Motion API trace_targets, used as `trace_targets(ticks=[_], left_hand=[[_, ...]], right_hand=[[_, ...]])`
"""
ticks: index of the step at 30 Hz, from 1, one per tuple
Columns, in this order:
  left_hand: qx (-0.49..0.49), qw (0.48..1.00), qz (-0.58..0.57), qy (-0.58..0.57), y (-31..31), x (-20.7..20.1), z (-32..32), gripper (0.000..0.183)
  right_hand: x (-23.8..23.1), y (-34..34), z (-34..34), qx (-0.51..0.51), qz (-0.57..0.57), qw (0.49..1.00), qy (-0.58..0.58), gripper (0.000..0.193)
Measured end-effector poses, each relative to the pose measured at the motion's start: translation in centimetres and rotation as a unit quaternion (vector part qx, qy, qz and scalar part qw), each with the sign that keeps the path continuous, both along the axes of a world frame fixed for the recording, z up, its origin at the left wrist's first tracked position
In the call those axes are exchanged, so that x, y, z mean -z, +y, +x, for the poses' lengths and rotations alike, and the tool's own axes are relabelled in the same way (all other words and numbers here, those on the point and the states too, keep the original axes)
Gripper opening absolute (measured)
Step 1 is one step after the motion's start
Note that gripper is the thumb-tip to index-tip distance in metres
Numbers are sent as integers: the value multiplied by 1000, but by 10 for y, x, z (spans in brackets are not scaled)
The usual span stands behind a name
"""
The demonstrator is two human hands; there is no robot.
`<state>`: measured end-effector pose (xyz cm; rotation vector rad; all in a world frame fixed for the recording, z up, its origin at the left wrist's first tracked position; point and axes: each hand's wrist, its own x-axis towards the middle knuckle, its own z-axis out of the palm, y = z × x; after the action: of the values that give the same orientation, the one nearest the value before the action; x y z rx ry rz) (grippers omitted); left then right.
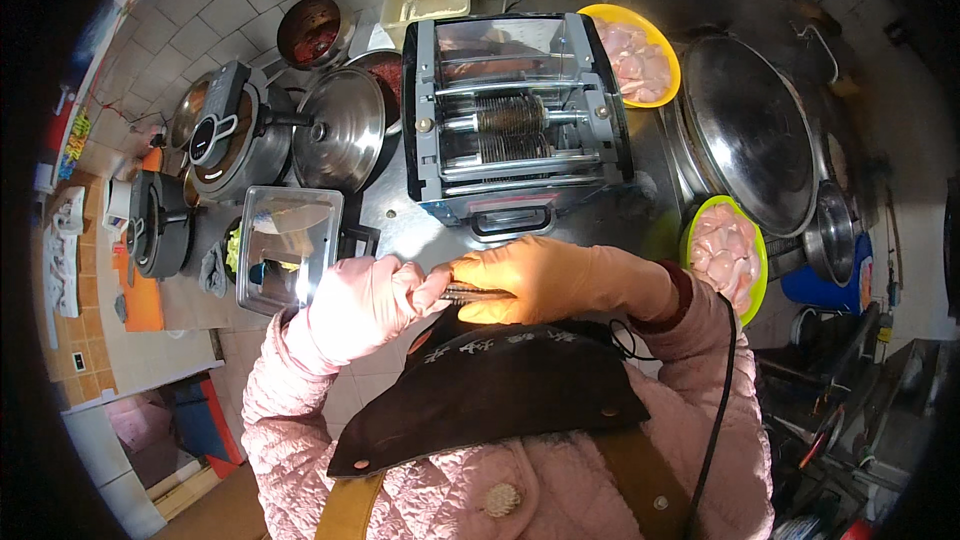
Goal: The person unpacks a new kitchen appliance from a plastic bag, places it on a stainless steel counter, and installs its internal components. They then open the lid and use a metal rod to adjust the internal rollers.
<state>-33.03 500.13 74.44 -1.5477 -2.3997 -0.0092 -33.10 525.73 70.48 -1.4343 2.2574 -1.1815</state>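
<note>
In front of my dark apron (500, 390), my hands meet at a small ridged metal piece (475, 293). My left hand (372, 302), in a pale pink glove, pinches its left end. The gloved fingers of my right hand (540, 278), orange in this light, wrap over the other end and hide much of the piece, so its exact kind does not show. Just beyond my hands stands a meat-slicing machine (515, 205) with a front handle. Its top is uncovered, and rows of thin round blades (510, 122) show on a shaft inside.
Raw pale meat fills a yellow basin (672, 80) behind the machine and a green basin (758, 285) at right. A large lidded pan (755, 130) stands between them. To the left are a clear plastic bin (285, 290), a steel lid (338, 130) and pots. A black cable (716, 410) hangs over my right arm.
</note>
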Motion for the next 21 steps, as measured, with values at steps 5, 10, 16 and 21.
trace_targets(ticks=[5,10,16,21], left_hand=[[29,999,-1,30,7,2,-14,66],[53,998,30,10,11,3,-19,66],[28,993,107,-49,-8,4,-20,56],[-33,975,193,-101,-38,6,-14,47]], right_hand=[[-3,6,13,73,73,991,83,30],[-21,9,26,158,111,979,-63,28],[-41,31,2,197,-7,970,-138,33],[-37,71,-92,303,-20,952,37,29]])
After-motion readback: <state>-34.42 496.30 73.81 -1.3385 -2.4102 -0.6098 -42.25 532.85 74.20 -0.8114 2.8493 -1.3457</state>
